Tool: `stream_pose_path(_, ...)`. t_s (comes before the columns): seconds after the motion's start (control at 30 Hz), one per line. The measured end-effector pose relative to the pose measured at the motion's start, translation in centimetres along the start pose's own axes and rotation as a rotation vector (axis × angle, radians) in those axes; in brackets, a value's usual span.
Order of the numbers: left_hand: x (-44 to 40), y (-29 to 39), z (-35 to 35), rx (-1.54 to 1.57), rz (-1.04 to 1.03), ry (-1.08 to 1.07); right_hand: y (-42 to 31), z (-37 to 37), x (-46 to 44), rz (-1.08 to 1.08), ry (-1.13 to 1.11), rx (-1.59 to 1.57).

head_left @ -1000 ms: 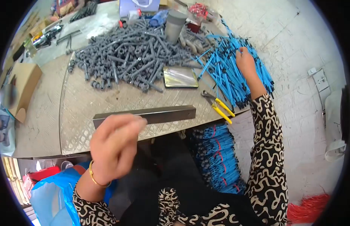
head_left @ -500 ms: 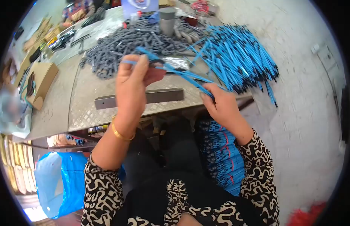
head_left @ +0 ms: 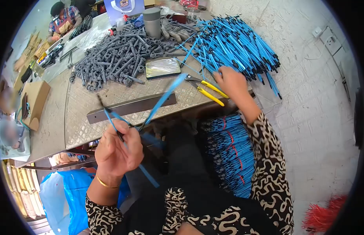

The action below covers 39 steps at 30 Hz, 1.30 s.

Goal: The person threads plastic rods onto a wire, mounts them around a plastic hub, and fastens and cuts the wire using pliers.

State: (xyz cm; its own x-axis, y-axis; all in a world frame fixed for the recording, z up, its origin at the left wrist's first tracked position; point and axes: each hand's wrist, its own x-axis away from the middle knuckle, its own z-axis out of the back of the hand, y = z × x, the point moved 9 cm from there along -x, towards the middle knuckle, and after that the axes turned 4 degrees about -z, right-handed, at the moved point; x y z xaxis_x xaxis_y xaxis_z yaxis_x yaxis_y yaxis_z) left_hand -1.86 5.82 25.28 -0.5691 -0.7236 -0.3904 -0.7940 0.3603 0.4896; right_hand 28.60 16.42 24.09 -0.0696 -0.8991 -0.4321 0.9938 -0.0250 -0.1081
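Note:
Several thin blue strips (head_left: 164,102) with black ends fan out at different angles from my left hand (head_left: 120,150), whose fingers are pinched around them in front of the table edge; some strips are smeared by motion. At the near side of a big pile of blue strips (head_left: 238,45), my right hand (head_left: 233,83) has its fingers curled together. What is between those fingertips, if anything, is hidden. Pliers with yellow handles (head_left: 210,96) lie on the table just left of and below my right hand.
A heap of grey plastic parts (head_left: 111,58) covers the table's back, around a grey cylinder (head_left: 152,25). A film-covered pad (head_left: 163,67) and a metal bar (head_left: 133,109) lie nearer. Bundled blue strips (head_left: 233,156) stand below; a blue bag (head_left: 78,192) is left. Another person (head_left: 64,21) sits far left.
My left hand has moved down toward me with the blue strips. My right hand has let go of them and moved up to the pile. The pliers and pad now show fully.

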Motion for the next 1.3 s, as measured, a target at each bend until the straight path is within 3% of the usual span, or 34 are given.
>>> stream_pose_path(0.07,0.7,0.3,-0.4,-0.075,0.059,0.005,2.7,-3.5,-2.0,0.004,-0.051,0.162)
stream_pose_path(0.1,0.6,0.6,-1.5,-0.041,-0.018,-0.042,2.9,-4.1,-2.3,0.007,-0.077,0.240)
stream_pose_path(0.2,3.2,2.0,-0.9,-0.045,0.043,0.096,1.9,-2.6,-2.3,0.079,0.130,0.208)
stream_pose_path(0.3,4.2,2.5,0.9,-0.117,-0.028,0.214,2.6,-0.5,-2.1,-0.137,0.119,0.113)
stream_pose_path(0.37,3.8,2.8,1.2,-0.292,-0.070,0.286,1.9,1.0,-1.4,-0.145,0.074,-0.070)
stream_pose_path(0.47,2.9,3.1,1.3,-0.380,-0.117,0.608,0.4,2.0,0.7,-0.146,-0.037,-0.488)
stream_pose_path(0.5,2.3,3.4,1.7,-0.393,-0.162,0.629,-1.7,2.9,2.1,-0.155,-0.110,-0.584)
stream_pose_path(0.53,1.5,3.8,2.7,-0.407,-0.206,0.653,-3.5,2.9,3.6,-0.089,-0.144,-0.756)
stream_pose_path(0.57,0.9,4.0,3.6,-0.424,-0.248,0.676,-5.6,3.1,5.1,-0.103,-0.248,-0.774)
stream_pose_path(0.6,-0.2,3.6,4.0,-0.388,-0.253,0.626,-8.2,4.1,6.5,0.015,-0.287,-0.804)
stream_pose_path(0.67,-1.8,2.6,4.5,-0.318,-0.263,0.525,-11.2,4.5,8.6,0.182,-0.255,-0.792)
stream_pose_path(0.77,-1.7,3.0,3.9,-0.512,-0.462,0.538,-12.5,3.5,10.3,0.182,-0.381,-0.863)
stream_pose_path(0.83,-0.9,3.5,4.1,-0.461,-0.553,0.601,-12.7,3.8,11.0,0.186,-0.493,-0.914)
stream_pose_path(0.93,-0.5,3.2,4.2,-0.415,-0.625,0.675,-13.8,4.1,12.4,0.383,-0.512,-0.801)
stream_pose_path(1.0,-0.2,3.1,4.7,-0.394,-0.634,0.665,-11.9,2.7,11.9,0.188,-0.499,-0.910)
stream_pose_path(1.07,-0.7,2.6,4.5,-0.407,-0.543,0.504,-9.2,1.2,10.6,-0.043,-0.386,-0.999)
stream_pose_path(1.1,-0.8,2.3,4.5,-0.376,-0.482,0.438,-9.4,0.9,10.3,-0.028,-0.400,-0.960)
stream_pose_path(1.2,-0.2,1.7,4.0,-0.326,-0.347,0.383,-9.4,-4.1,8.3,-0.060,-0.742,-1.116)
stream_pose_path(1.27,0.5,2.0,3.0,-0.279,-0.277,0.335,-5.0,-5.8,1.1,-0.271,-0.427,-0.955)
stream_pose_path(1.3,0.8,2.1,2.7,-0.220,-0.265,0.332,-3.7,-6.8,-2.1,-0.309,-0.383,-0.860)
